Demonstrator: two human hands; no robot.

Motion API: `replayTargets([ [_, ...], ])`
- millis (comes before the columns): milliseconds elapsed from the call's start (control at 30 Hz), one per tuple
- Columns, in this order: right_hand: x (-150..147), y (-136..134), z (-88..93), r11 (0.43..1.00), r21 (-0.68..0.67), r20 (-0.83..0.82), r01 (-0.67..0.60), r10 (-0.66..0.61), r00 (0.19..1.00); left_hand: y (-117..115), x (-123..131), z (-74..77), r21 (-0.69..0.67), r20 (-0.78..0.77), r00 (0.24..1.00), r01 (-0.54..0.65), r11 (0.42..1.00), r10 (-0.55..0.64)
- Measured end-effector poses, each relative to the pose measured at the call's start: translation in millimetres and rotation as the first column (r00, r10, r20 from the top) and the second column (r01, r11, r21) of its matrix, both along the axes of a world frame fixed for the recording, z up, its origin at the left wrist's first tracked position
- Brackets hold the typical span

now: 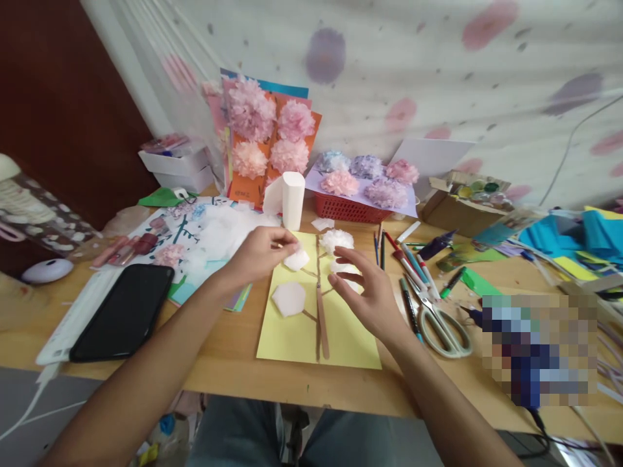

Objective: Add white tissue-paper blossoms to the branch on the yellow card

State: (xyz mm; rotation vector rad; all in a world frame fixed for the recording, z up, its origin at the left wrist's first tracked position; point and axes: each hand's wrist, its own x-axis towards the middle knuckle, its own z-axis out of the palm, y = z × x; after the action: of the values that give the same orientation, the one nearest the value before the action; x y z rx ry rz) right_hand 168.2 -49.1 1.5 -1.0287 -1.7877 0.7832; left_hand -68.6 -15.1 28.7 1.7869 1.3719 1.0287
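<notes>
A yellow sheet of paper (292, 340) lies before me with a brown branching stem drawn or glued on it. A flat brown stick (324, 327) rests along the stem. White paper shapes sit at the branch ends: a many-sided piece (289, 299) at lower left, another white piece (296, 261) at upper left and a fluffy white pompom (337, 240) at upper right. My left hand (267, 250) is closed in a pinch just over the upper-left piece; whatever its fingertips hold is unclear. My right hand (372, 292) has its fingers apart above a partly hidden white piece (344, 267).
Scissors (440, 327), pens and markers lie to the right, near a blurred-out tool with a cable. A phone (124, 311) rests on the left beside a power strip (73, 314). Behind stand a white roll (293, 201), a red basket (350, 209) and flower pictures (270, 152).
</notes>
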Motion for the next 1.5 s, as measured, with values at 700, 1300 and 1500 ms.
replayTargets([
  [700, 9.4, -4.9, -14.6, 0.902, -0.432, -0.321, -0.003, -0.151, 0.935, -19.5, 58.9, -23.6, -0.463, 0.498, 0.867, 0.279, 0.841, -0.014],
  [1300, 7.3, -8.7, -11.2, 0.816, -0.574, -0.373, -0.065, -0.19, 0.908, -21.5, 63.6, -30.5, -0.443, 0.518, 0.854, 0.227, 0.867, 0.041],
  [1500, 10.3, -6.4, -14.1, 0.791, -0.61, -0.387, -0.053, -0.238, 0.891, -19.0, 59.9, -33.6, -0.429, 0.487, 0.874, 0.234, 0.873, 0.005],
])
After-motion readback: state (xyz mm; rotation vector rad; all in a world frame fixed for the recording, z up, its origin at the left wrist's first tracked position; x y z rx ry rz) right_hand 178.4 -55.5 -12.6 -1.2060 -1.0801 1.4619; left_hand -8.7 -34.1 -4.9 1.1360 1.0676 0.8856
